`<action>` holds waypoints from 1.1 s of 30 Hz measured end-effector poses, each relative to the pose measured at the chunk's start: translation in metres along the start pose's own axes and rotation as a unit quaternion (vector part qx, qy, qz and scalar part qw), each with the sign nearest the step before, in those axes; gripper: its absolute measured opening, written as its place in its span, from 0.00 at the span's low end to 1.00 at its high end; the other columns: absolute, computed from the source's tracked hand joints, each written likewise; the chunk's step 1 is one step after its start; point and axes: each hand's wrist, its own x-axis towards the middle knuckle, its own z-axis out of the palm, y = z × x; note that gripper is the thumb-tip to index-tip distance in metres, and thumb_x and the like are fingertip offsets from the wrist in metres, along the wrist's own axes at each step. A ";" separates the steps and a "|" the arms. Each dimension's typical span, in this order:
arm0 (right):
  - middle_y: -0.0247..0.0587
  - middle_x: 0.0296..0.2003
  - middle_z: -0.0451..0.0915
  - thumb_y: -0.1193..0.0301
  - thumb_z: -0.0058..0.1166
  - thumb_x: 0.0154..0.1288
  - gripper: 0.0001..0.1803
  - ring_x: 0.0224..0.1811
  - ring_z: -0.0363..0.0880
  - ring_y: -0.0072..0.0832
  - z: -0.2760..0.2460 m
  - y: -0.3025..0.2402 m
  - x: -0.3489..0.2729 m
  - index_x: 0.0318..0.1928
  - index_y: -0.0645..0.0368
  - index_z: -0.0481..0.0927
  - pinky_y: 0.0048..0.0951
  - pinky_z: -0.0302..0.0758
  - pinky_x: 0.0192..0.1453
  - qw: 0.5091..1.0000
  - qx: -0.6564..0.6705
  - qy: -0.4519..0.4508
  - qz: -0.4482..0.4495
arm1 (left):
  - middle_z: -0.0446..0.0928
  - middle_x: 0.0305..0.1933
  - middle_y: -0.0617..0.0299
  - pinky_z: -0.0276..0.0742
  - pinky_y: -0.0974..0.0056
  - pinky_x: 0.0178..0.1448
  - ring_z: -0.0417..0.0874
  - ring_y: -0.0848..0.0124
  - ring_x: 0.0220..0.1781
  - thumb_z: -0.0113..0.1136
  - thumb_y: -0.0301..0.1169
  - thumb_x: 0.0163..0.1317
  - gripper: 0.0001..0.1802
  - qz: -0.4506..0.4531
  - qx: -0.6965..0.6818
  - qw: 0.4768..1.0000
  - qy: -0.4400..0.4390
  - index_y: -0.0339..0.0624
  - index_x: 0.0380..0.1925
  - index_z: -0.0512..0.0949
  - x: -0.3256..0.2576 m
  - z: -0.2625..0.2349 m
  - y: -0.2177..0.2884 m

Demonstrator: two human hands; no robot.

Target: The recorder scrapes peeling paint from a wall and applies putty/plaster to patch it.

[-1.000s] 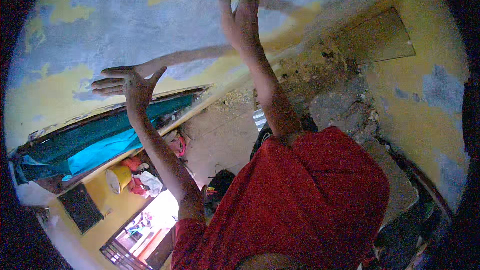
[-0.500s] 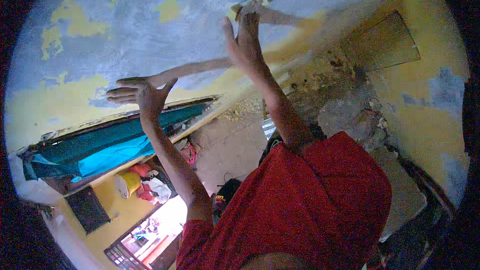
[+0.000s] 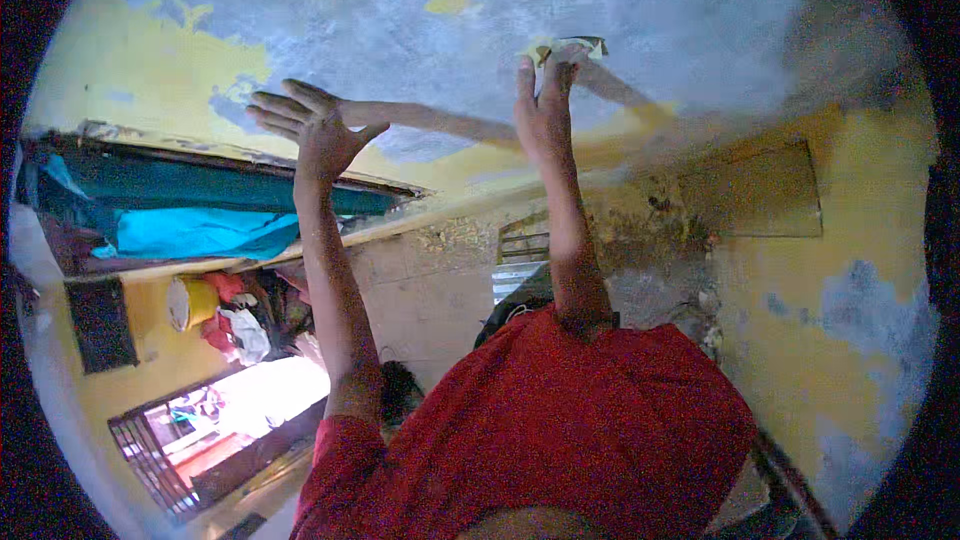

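Before me rises a wall (image 3: 370,50) coated in patchy blue-grey over yellow. My left hand (image 3: 325,135) lies against it with the fingers spread, holding nothing. To its right and a little higher, my right hand (image 3: 547,115) presses a small folded sheet of sandpaper (image 3: 578,44) to the wall. Pale yellowish folds and a dark edge of the sheet show beyond the fingertips; the rest is covered by the hand. Both arms reach up from red sleeves, and their shadows fall across the coating.
Below my left hand is a wall opening with a bright blue cloth (image 3: 205,232). A yellow bucket (image 3: 190,302) stands by piled clothes, near a bright doorway (image 3: 245,410). To the right, a rectangular panel (image 3: 765,190) is set in a yellow side wall with blue-grey patches.
The view has turned and shifted, so the wall and both hands sit elsewhere in the picture. My left hand stays spread on the wall; my right hand still holds the sandpaper.
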 end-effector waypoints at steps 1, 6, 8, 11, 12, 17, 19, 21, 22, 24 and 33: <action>0.74 0.76 0.40 0.49 0.36 0.80 0.41 0.80 0.37 0.63 0.000 -0.001 0.001 0.75 0.73 0.48 0.50 0.38 0.83 1.000 -0.013 -0.002 -0.004 | 0.72 0.47 0.09 0.77 0.37 0.56 0.78 0.25 0.55 0.70 0.65 0.51 0.73 -0.023 -0.042 0.994 -0.095 -0.03 0.60 0.45 0.001 -0.009 0.003; 0.71 0.77 0.37 0.47 0.36 0.80 0.44 0.82 0.33 0.57 0.007 -0.009 -0.001 0.77 0.72 0.44 0.46 0.36 0.83 0.999 0.019 -0.021 0.021 | 0.73 0.43 0.09 0.78 0.38 0.55 0.79 0.26 0.52 0.71 0.65 0.50 0.74 -0.015 -0.197 0.969 -0.148 -0.03 0.60 0.44 0.001 0.025 -0.027; 0.73 0.77 0.37 0.47 0.35 0.80 0.44 0.81 0.31 0.59 0.018 -0.010 -0.007 0.77 0.73 0.42 0.48 0.36 0.83 0.998 0.053 -0.021 0.035 | 0.52 0.56 -0.05 0.60 0.25 0.67 0.57 0.12 0.67 0.70 0.71 0.45 0.81 -0.012 -0.061 0.995 -0.078 -0.01 0.63 0.40 -0.002 0.034 -0.031; 0.75 0.76 0.36 0.49 0.36 0.80 0.44 0.80 0.30 0.64 0.040 -0.003 -0.019 0.76 0.73 0.41 0.52 0.35 0.82 0.998 0.003 -0.034 0.044 | 0.29 0.60 -0.07 0.36 0.15 0.67 0.28 0.05 0.68 0.67 0.76 0.39 0.86 -0.060 0.027 0.997 -0.036 0.01 0.65 0.36 0.001 0.013 0.000; 0.77 0.76 0.35 0.51 0.38 0.80 0.43 0.80 0.29 0.67 0.050 -0.002 -0.024 0.76 0.74 0.40 0.55 0.34 0.82 0.999 0.005 -0.047 0.018 | 0.26 0.61 -0.07 0.31 0.12 0.64 0.21 0.05 0.67 0.66 0.78 0.38 0.87 -0.034 0.027 0.999 -0.011 -0.01 0.64 0.37 -0.001 0.017 -0.007; 0.81 0.74 0.42 0.57 0.49 0.76 0.43 0.79 0.35 0.69 0.058 -0.023 -0.020 0.74 0.76 0.47 0.62 0.37 0.80 0.991 0.007 0.078 -0.112 | 0.39 0.59 -0.08 0.45 0.17 0.67 0.39 0.05 0.68 0.67 0.75 0.42 0.84 -0.039 -0.014 0.987 -0.156 -0.01 0.63 0.38 0.007 0.018 -0.010; 0.81 0.73 0.43 0.57 0.50 0.75 0.43 0.78 0.37 0.70 0.056 -0.035 -0.014 0.74 0.76 0.48 0.63 0.38 0.80 0.990 0.028 0.056 -0.124 | 0.62 0.51 -0.01 0.69 0.30 0.64 0.66 0.16 0.63 0.67 0.72 0.47 0.79 0.004 -0.124 0.976 -0.181 -0.03 0.61 0.43 0.009 0.008 -0.016; 0.82 0.72 0.45 0.57 0.52 0.74 0.44 0.77 0.38 0.74 0.053 -0.038 -0.002 0.74 0.75 0.48 0.65 0.40 0.78 0.993 0.039 -0.046 -0.097 | 0.68 0.46 0.05 0.74 0.35 0.58 0.73 0.20 0.56 0.67 0.70 0.49 0.75 0.021 0.103 0.993 -0.058 -0.03 0.60 0.46 0.005 -0.011 0.011; 0.82 0.72 0.45 0.57 0.52 0.74 0.44 0.77 0.38 0.74 0.051 -0.051 0.006 0.74 0.75 0.48 0.65 0.40 0.78 0.993 0.039 -0.050 -0.096 | 0.75 0.41 0.12 0.80 0.39 0.53 0.79 0.24 0.50 0.66 0.68 0.52 0.72 0.033 0.323 0.943 0.068 -0.02 0.58 0.48 0.002 -0.021 0.020; 0.82 0.72 0.46 0.56 0.53 0.72 0.45 0.76 0.39 0.77 0.035 -0.089 0.019 0.74 0.76 0.50 0.67 0.40 0.78 0.947 -0.059 0.071 -0.308 | 0.48 0.52 0.04 0.53 0.26 0.60 0.50 0.16 0.60 0.69 0.69 0.48 0.77 -0.011 0.107 0.994 0.014 0.03 0.63 0.38 -0.004 0.012 -0.001; 0.82 0.72 0.45 0.52 0.50 0.74 0.46 0.77 0.37 0.74 0.043 -0.094 0.012 0.72 0.81 0.49 0.71 0.34 0.77 0.928 -0.168 0.006 -0.333 | 0.15 0.63 0.00 0.19 0.16 0.67 0.15 0.11 0.69 0.73 0.71 0.39 0.87 -0.042 -0.023 0.998 0.030 0.07 0.67 0.31 -0.006 0.019 -0.009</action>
